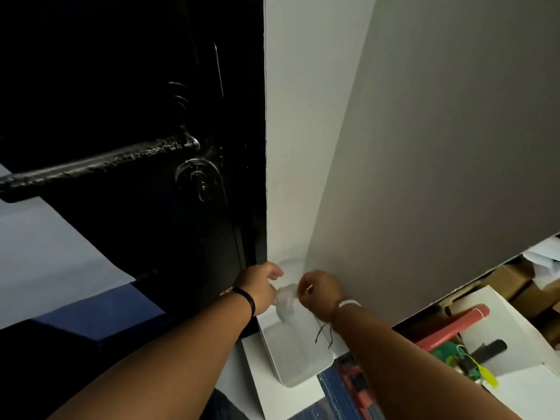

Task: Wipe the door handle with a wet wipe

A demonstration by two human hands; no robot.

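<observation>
Both hands low by the wall corner: left hand [263, 287] and right hand [318, 291] each pinch the white wipe [286, 298] between them. Door handle [91, 166] up left, untouched, well apart.

Wet wipe [286, 300] blurred between hands, door handle [91, 166] cut off left

readable text: we find none | labels, brands, numbers: we can make out none | yellow tag [487, 373]: too small for us to read
</observation>
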